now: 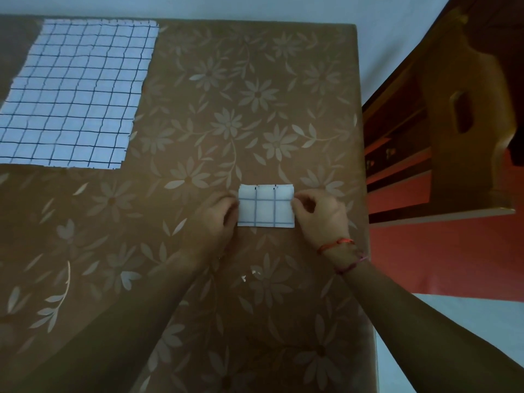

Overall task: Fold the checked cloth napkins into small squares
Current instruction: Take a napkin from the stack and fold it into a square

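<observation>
A small folded checked napkin (265, 206), white with dark grid lines, lies on the brown flowered tablecloth right of centre. My left hand (213, 219) pinches its left edge with curled fingers. My right hand (319, 215), red threads on its wrist, pinches the right edge. A large checked napkin (76, 95) lies spread flat at the table's far left, apart from both hands.
The table (198, 123) wears a brown cloth with pale flowers; its right edge runs just beside my right hand. Beyond that edge stands dark wooden furniture (453, 123) over a red floor. A pale wall lies behind the table's far edge.
</observation>
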`<state>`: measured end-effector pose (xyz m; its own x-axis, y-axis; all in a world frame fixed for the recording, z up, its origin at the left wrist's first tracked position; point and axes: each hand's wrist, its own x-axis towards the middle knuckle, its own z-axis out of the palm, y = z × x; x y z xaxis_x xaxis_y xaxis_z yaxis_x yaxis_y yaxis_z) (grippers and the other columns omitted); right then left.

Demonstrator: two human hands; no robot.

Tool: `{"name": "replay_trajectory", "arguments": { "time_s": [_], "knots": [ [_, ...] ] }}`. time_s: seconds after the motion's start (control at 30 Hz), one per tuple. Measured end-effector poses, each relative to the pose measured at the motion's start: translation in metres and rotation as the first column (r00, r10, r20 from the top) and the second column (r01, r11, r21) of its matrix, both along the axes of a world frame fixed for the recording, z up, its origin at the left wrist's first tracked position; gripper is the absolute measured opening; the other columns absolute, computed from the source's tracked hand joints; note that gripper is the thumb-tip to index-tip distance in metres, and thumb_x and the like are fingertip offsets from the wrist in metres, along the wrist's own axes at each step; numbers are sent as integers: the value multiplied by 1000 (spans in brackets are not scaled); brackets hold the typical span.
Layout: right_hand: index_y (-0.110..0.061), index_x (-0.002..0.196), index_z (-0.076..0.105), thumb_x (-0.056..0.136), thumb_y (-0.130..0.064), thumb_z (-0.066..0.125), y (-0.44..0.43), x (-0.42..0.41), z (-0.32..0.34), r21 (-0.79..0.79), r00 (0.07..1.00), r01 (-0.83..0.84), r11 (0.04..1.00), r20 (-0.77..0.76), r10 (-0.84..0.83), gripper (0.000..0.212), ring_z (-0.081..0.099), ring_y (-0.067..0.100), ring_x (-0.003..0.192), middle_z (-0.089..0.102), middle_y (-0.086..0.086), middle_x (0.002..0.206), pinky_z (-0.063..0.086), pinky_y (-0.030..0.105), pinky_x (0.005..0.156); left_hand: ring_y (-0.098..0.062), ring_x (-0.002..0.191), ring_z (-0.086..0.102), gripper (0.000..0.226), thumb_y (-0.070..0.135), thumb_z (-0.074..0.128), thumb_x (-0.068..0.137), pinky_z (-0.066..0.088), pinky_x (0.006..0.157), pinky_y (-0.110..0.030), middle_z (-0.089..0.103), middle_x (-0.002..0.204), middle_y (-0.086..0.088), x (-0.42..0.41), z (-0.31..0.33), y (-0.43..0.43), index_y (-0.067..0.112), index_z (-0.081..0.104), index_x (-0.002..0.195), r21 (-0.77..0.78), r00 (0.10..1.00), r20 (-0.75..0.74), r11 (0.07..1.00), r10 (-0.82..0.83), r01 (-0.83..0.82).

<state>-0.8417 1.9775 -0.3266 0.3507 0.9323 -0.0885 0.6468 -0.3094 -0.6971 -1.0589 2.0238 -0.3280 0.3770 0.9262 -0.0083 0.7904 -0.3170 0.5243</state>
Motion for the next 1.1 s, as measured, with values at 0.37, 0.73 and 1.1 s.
{"name": "replay_trajectory", "arguments": {
  "time_s": [0.37,0.73,1.1],
  "knots": [
    [2,142,36,97,-18,26,11,-55,-37,3,815,-471,882,385,433,50,26,30,143,31,20,151,31,46,114,-21,148,18,59,37,16,104,24,117,-49,24,158,-13,11,-37,-3,3,27,150,49,915,-299,953,-271,298],
    [-2,148,22,97,-41,25,6,-35,-44,-219,695,-442,870,530,486,65,14,25,146,17,14,157,18,45,119,-24,149,15,64,39,13,101,17,118,-50,19,160,-16,8,-48,-5,0,21,151,60,840,-485,949,-244,310],
    [-1,147,26,96,-41,28,-5,-17,-38,-276,674,-413,868,549,495,65,18,25,146,25,14,155,20,47,117,-21,147,22,63,39,20,98,21,115,-51,26,158,-11,9,-40,-2,4,30,150,37,853,-462,956,-242,291]
  ]
}}
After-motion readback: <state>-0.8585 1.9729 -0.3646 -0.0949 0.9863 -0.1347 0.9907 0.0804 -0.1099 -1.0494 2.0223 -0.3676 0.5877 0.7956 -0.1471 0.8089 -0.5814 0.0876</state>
